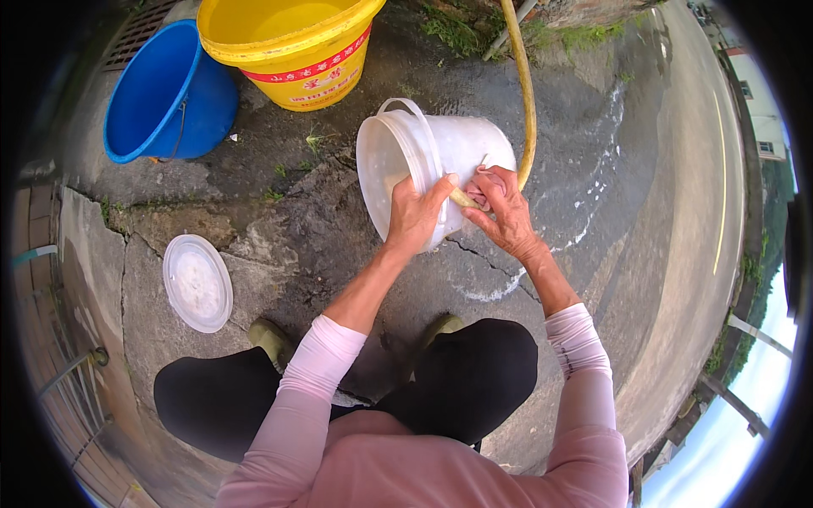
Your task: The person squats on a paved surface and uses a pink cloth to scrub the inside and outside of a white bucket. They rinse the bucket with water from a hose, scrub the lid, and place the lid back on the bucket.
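A translucent white plastic bucket (pixel 473 136) lies tipped on its side on the wet concrete, its mouth facing left and its handle raised over the rim. My left hand (pixel 416 213) grips the end of a yellowish hose (pixel 527 95) in front of the bucket's wall. My right hand (pixel 505 213) holds a crumpled pink cloth (pixel 486 187) around the hose, just right of my left hand. The hose runs up from behind my right hand to the top of the view. The hose's open end is hidden by my left hand.
A round translucent lid (pixel 198 282) lies on the ground at left. A blue bucket (pixel 209 108) and a large yellow bucket (pixel 305 70) bearing writing stand at the upper left. Cracks run through the concrete (pixel 330 267); white foam (pixel 495 293) streaks it at right.
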{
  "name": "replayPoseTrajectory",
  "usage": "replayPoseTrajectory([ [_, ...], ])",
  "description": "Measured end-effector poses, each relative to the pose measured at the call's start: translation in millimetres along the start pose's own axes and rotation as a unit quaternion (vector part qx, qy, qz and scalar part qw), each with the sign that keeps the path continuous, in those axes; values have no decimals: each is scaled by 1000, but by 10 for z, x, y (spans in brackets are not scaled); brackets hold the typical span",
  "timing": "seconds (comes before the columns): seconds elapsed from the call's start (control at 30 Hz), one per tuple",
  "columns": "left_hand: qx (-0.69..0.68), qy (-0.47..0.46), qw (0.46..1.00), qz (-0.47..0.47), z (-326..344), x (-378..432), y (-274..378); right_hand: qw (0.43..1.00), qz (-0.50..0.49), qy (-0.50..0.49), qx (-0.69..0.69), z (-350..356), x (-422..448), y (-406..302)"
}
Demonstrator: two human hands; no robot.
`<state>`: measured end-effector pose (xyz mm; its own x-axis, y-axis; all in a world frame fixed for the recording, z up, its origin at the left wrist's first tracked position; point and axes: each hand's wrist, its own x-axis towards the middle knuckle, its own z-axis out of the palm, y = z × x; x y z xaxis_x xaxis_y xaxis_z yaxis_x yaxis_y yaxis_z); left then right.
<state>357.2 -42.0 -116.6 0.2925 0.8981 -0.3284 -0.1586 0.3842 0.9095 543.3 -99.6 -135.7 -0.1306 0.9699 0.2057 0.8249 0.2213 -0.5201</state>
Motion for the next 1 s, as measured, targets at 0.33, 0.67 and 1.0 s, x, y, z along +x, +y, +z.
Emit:
replayPoseTrajectory([
  [0.33, 172, -99, 980, 15, -646, -176, -546, 996, -41, 53, 62, -315, 403, -364],
  [0.67, -300, -88, 945, -101, -453, 395, 261, 999, 2, 11, -52, 10, 173, -413],
  [1.0, -176, 62, 982, 4, -201, 98, 81, 993, 58, -32, -100, 53, 38, -200],
])
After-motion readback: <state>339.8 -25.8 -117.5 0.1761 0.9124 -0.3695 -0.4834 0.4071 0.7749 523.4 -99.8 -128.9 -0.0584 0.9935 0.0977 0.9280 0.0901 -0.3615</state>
